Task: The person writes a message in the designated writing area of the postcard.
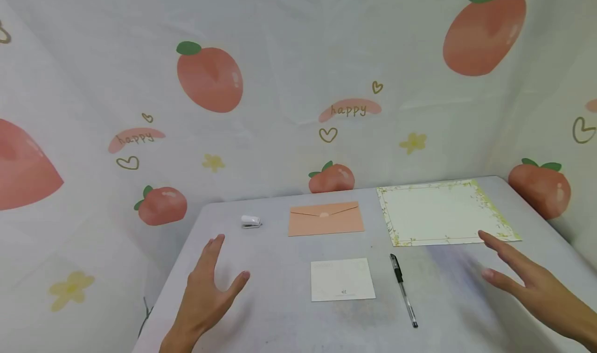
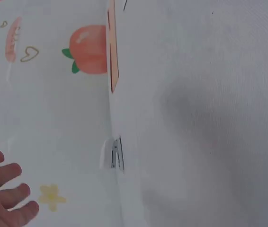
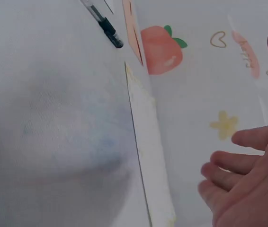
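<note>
My left hand (image 1: pixel 205 288) is held over the left side of the table, thumb apart from the straight fingers, holding nothing. Beyond its fingertips sits a small white stapler (image 1: pixel 251 221), seen side-on in the left wrist view. My right hand (image 1: pixel 536 285) hovers at the right with nothing in it, its fingertips overlapping the lower corner of a white sheet with a floral border (image 1: pixel 434 213). A capped black pen (image 1: pixel 403 291) lies between the hands, beside a small white card (image 1: pixel 342 280). Behind the card lies a peach envelope (image 1: pixel 325 219), flap side up.
The table (image 1: pixel 280 322) has a pale cover. A white curtain (image 1: pixel 280 151) printed with peaches, hearts and flowers hangs right behind its back edge and along the sides. A thin dark cord (image 1: pixel 146 314) shows by the left edge.
</note>
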Available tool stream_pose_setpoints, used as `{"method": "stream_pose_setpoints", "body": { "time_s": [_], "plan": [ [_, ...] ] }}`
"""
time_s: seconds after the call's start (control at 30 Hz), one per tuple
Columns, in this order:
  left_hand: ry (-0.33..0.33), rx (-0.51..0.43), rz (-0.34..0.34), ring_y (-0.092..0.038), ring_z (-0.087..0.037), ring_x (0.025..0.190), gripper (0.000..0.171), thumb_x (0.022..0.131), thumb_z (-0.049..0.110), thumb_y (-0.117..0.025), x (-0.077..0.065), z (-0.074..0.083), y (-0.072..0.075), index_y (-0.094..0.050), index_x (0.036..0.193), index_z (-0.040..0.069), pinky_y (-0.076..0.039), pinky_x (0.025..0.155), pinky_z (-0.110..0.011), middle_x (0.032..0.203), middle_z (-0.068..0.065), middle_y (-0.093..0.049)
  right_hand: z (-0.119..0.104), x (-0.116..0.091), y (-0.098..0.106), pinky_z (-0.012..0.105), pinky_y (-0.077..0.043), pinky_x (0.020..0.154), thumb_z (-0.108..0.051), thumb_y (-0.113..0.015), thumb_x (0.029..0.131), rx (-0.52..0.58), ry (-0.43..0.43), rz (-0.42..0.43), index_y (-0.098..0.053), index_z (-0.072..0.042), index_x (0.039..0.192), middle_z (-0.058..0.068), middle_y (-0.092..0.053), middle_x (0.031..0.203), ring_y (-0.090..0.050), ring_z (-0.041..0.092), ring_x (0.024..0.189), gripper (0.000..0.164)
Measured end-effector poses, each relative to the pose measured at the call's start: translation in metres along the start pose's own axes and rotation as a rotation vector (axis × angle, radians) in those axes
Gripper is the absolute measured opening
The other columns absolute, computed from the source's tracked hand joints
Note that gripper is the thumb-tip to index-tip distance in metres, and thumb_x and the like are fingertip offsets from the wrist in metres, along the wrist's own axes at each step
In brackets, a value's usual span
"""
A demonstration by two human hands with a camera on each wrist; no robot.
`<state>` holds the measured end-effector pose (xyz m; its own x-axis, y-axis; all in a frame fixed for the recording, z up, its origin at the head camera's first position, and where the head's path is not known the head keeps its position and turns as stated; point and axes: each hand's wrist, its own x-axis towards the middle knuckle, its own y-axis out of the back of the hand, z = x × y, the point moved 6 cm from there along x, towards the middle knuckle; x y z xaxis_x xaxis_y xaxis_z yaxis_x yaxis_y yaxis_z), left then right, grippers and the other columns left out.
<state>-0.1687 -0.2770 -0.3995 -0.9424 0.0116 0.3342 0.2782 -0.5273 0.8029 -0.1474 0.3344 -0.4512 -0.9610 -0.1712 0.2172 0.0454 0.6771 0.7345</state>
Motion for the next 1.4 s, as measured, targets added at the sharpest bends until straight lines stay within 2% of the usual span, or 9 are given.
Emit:
{"method": "stream_pose_setpoints", "body": {
  "time_s": [0.07,0.2,0.27,0.47,0.63,0.77,0.87,0.97,1.4],
  "plan": [
    [-0.03,-0.017,0.017,-0.043,-0.038,0.16,0.097,0.092,0.044,-0.088,-0.001,0.0,0.003,-0.037,0.171,0.021,-0.043,0.125,-0.057,0.172,-0.008,-0.048,0.003,0.0,0.003,-0.006,-0.021,0.103,-0.01,-0.062,0.109,0.055,0.031,-0.005,-0.029,-0.036,0.174,-0.049,-0.032,0.155,-0.029,-0.036,0.132,0.077],
    [-0.134,-0.046,0.069,-0.059,-0.032,0.148,0.096,0.087,0.035,-0.094,0.0,0.004,0.006,-0.044,0.169,0.028,-0.036,0.119,-0.01,0.164,-0.002,-0.058,0.005,0.001,0.006,-0.003,-0.041,0.092,0.002,-0.057,0.107,0.177,0.072,-0.037,-0.037,-0.041,0.168,-0.041,-0.048,0.152,-0.045,-0.028,0.132,0.077],
    [-0.187,-0.079,0.084,-0.063,-0.031,0.143,0.096,0.084,0.03,-0.096,0.0,0.007,0.005,-0.047,0.167,0.028,-0.029,0.114,-0.001,0.161,-0.001,-0.061,0.007,0.002,0.007,-0.001,-0.045,0.09,0.002,-0.056,0.108,0.213,0.034,-0.053,-0.042,-0.043,0.164,-0.037,-0.056,0.148,-0.052,-0.024,0.129,0.072],
    [-0.243,-0.216,0.022,-0.069,-0.024,0.137,0.09,0.084,0.023,-0.095,0.0,0.014,-0.005,-0.053,0.163,0.024,-0.039,0.115,-0.008,0.159,0.006,-0.063,0.016,0.002,0.006,0.004,-0.049,0.088,-0.014,-0.05,0.117,0.336,-0.181,-0.162,-0.056,-0.046,0.147,-0.025,-0.071,0.14,-0.066,-0.014,0.122,0.044],
    [-0.257,-0.348,-0.059,-0.068,-0.02,0.139,0.084,0.086,0.019,-0.094,0.001,0.019,-0.015,-0.056,0.161,0.019,-0.042,0.117,-0.012,0.158,0.0,-0.064,0.015,0.006,0.002,0.014,-0.059,0.093,-0.01,-0.043,0.119,0.546,-0.218,-0.226,-0.065,-0.037,0.139,-0.015,-0.075,0.138,-0.073,0.0,0.122,0.04],
    [-0.273,-0.45,-0.115,-0.067,-0.015,0.139,0.081,0.087,0.014,-0.093,0.001,0.023,-0.025,-0.057,0.159,0.012,-0.044,0.118,-0.016,0.156,-0.006,-0.065,0.014,0.009,-0.005,0.017,-0.061,0.094,-0.014,-0.043,0.12,0.638,-0.289,-0.303,-0.068,-0.025,0.142,-0.019,-0.074,0.137,-0.074,0.001,0.122,0.035],
    [-0.269,-0.51,-0.151,-0.068,-0.015,0.138,0.076,0.089,0.013,-0.092,0.0,0.027,-0.032,-0.059,0.158,0.011,-0.046,0.118,-0.018,0.153,-0.006,-0.067,0.01,0.012,-0.011,0.019,-0.061,0.095,-0.019,-0.043,0.12,0.641,-0.332,-0.369,-0.062,-0.004,0.151,-0.019,-0.074,0.137,-0.074,0.001,0.121,0.039],
    [-0.277,-0.557,-0.167,-0.07,-0.016,0.135,0.071,0.09,0.011,-0.091,0.0,0.033,-0.039,-0.062,0.155,0.01,-0.049,0.117,-0.021,0.15,-0.006,-0.07,0.006,0.015,-0.018,0.02,-0.061,0.096,-0.024,-0.045,0.12,0.634,-0.368,-0.415,-0.049,0.015,0.155,-0.008,-0.075,0.139,-0.075,0.002,0.119,0.052],
    [-0.304,-0.638,-0.243,-0.072,-0.02,0.132,0.063,0.091,0.011,-0.089,-0.001,0.053,-0.07,-0.065,0.149,0.003,-0.056,0.113,-0.034,0.144,-0.008,-0.073,-0.01,0.023,-0.042,0.017,-0.059,0.097,-0.023,-0.048,0.119,0.675,-0.353,-0.49,-0.035,0.021,0.159,0.008,-0.073,0.144,-0.075,0.005,0.121,0.061]
  ]
}}
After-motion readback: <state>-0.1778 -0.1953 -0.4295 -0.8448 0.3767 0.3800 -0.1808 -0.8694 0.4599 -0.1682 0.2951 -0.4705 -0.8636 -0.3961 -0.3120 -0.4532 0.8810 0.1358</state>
